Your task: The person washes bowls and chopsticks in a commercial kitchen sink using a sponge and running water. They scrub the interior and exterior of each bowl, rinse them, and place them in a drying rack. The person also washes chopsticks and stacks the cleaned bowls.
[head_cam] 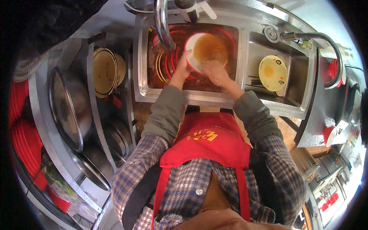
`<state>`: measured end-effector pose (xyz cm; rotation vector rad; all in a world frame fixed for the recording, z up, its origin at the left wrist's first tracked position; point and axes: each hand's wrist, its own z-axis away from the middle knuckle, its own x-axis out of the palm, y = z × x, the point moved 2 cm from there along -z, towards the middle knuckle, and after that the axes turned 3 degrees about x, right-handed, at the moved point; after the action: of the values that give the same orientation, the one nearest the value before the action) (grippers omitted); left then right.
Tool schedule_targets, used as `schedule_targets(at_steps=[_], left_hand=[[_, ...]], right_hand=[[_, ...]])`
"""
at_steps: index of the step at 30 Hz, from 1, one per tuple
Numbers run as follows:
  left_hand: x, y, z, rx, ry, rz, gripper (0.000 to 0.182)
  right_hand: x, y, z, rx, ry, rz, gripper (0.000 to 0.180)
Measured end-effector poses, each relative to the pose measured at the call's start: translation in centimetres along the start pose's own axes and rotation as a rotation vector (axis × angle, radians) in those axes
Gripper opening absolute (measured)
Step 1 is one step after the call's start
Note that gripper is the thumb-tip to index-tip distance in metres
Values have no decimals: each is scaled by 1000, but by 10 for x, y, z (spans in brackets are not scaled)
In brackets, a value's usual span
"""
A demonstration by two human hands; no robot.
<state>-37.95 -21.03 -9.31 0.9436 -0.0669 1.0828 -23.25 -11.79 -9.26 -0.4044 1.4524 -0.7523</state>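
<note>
In the left basin of a steel double sink [243, 66], a white bowl with a red rim [191, 59] holds brownish liquid. My left hand [183, 67] grips its left edge, thumb on the inside of the rim. My right hand [216, 74] is at the bowl's lower right, fingers over or in the liquid; they are blurred, and whether they hold anything is hidden. Red-rimmed and yellow-rimmed bowls [168, 64] lie around it in reddish-brown water. A yellow patterned bowl [277, 79] with some brownish liquid sits in the right basin, above several dark chopsticks [254, 82].
One faucet [162, 26] hangs over the left basin; another faucet [335, 49] arches at the right. A bottle [188, 11] stands behind the sink. Shelves at left hold a cream-coloured pot [105, 72] and a large metal basin [72, 109]. Stacked red-and-white bowls [329, 135] are at right.
</note>
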Motion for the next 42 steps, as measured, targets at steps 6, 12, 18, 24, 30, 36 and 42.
schedule_targets(at_steps=[6,12,18,24,30,36,42], left_hand=[[8,-7,25,-105,34,272,57],[9,2,47,157,104,10,62],[58,16,58,836,234,-662,80],[145,29,72,1432,-79,-1247,82],[285,-45,-9,1000,-574,-1262,87],[282,-70,-52,1039,-410,-1134,61],[159,-19,-88,600,397,-983,45]], right_hand=[[-15,-24,-73,-192,307,-152,48],[-41,30,-83,162,566,253,46],[23,34,-46,713,495,-134,55],[-8,18,4,499,837,-1090,35],[14,28,46,445,675,-1085,32],[25,28,56,245,347,-324,30],[15,19,52,318,-91,190,32]])
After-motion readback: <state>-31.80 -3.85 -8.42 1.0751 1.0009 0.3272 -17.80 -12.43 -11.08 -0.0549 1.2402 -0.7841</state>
